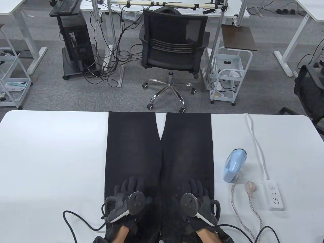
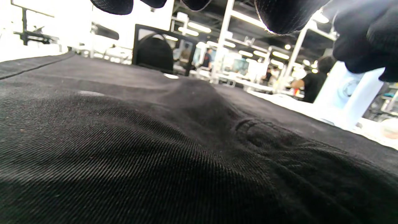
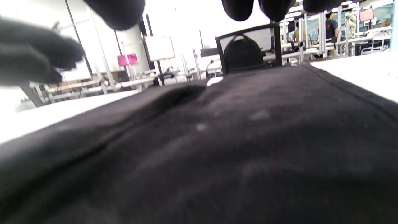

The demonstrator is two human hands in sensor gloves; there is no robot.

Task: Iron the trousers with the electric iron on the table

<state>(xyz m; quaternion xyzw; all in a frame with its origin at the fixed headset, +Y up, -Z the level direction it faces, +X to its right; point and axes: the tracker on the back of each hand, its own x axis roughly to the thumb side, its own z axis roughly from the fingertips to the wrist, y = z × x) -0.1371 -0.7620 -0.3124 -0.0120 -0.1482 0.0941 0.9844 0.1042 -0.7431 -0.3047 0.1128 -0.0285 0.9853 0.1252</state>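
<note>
On the left stretch of the white table [image 1: 50, 157] there is only bare surface. Then come the black trousers [image 1: 159, 152], laid flat down the middle with the waist end toward the person and the two legs running to the far edge, a narrow gap parting them there. The left hand [image 1: 127, 196] rests on the near part of the left leg, fingers spread and flat, holding nothing. The left wrist view shows its fingertips [image 2: 279, 15] hanging just above the cloth, and a soft ridge raised in the fabric ahead. The right hand [image 1: 196, 196] lies the same way on the right leg, open and empty.

The cloth looks like a heavy twill: limp, it will bunch if pushed, yet is weighty enough to stay put once smoothed. I'd say it is best pressed flat with open palms and drawn outward.

Further right, just beside the trousers, stands the pale blue electric iron [image 1: 234, 165], its braided cord [image 1: 243, 210] curling back toward the near edge. The plug [image 1: 250, 186] lies loose near the white power strip [image 1: 275, 196], not inserted. The iron looks small and light with a hard, smooth shell; the narrower lower end where the cord enters seems the place to take it.
</note>
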